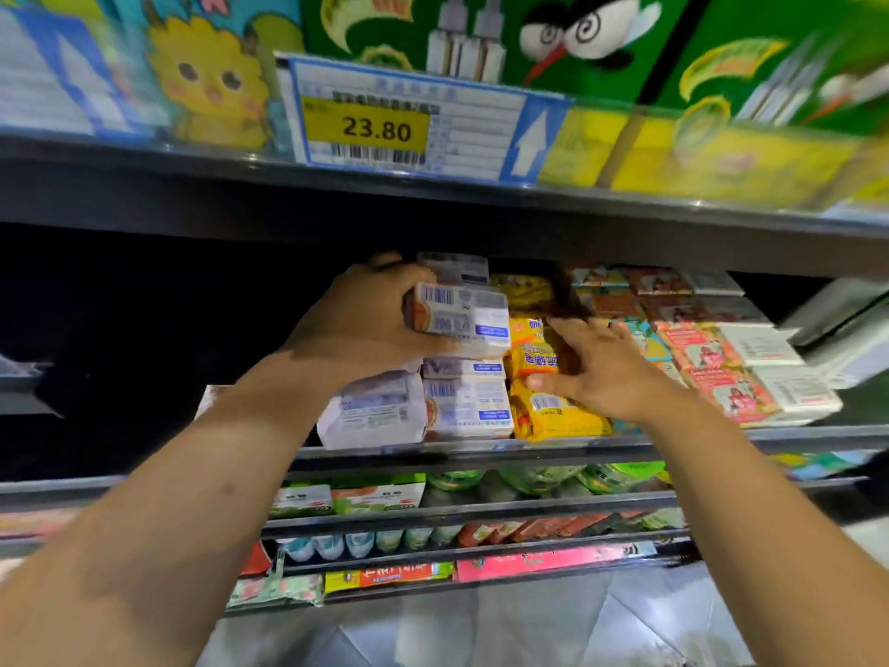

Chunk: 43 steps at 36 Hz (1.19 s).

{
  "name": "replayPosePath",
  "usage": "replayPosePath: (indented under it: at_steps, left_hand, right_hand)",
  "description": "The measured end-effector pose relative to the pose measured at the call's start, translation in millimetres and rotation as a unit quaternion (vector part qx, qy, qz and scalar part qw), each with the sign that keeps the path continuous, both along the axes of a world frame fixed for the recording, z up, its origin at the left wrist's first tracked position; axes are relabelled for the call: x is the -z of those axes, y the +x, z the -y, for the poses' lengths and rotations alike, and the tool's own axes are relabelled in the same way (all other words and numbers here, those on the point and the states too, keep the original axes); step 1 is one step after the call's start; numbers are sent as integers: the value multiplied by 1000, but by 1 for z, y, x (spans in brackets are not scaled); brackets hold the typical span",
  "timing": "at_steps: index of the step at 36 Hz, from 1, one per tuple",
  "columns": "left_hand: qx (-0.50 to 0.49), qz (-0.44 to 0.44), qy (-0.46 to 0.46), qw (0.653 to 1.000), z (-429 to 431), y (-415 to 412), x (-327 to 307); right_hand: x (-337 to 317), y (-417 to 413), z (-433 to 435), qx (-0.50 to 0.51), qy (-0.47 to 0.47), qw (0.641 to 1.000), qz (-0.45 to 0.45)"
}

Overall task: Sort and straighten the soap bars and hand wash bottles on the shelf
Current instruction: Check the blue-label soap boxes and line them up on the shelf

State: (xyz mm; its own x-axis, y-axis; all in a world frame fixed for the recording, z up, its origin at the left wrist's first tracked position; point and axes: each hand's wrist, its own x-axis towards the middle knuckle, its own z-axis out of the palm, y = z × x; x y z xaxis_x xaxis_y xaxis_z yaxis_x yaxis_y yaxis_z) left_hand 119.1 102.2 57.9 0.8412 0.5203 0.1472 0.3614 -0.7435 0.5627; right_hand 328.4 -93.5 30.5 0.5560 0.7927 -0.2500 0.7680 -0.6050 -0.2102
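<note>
My left hand (358, 324) grips a white soap pack (469, 320) with a barcode and blue label, held above a stack of like white soap packs (464, 406) on the shelf (481, 447). My right hand (596, 365) rests with spread fingers on the yellow soap packs (548, 411) just right of the white stack, its thumb touching the front one. Pink and white soap boxes (731, 373) lie in rows farther right.
The upper shelf edge carries a 23.80 price tag (380, 130) close overhead, with green and yellow boxes (721, 89) above it. Lower shelves hold green boxes (346, 498), small bottles (336, 546) and pink packs (539, 563). The space left of the white stack is dark.
</note>
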Motion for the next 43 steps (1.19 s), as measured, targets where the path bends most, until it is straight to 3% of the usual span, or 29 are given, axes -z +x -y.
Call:
replayPosePath:
  at_steps: [7, 21, 25, 31, 36, 43]
  left_hand:
    - [48, -134, 95, 985, 16, 9, 3]
    - [55, -202, 164, 964, 23, 22, 14]
    - [18, -149, 184, 971, 18, 19, 16]
    - [-40, -121, 99, 987, 3, 8, 18]
    - [-59, -210, 10, 976, -11, 0, 34]
    - [-47, -223, 3, 974, -12, -3, 40]
  right_hand:
    - [-2, -2, 4, -26, -25, 999, 14]
    - [-12, 3, 3, -42, -84, 993, -69]
    - [-7, 3, 4, -44, -76, 994, -62]
    - [-15, -11, -2, -37, -21, 997, -61]
    - [-12, -27, -21, -39, 36, 997, -60]
    - [1, -14, -34, -48, 89, 988, -115]
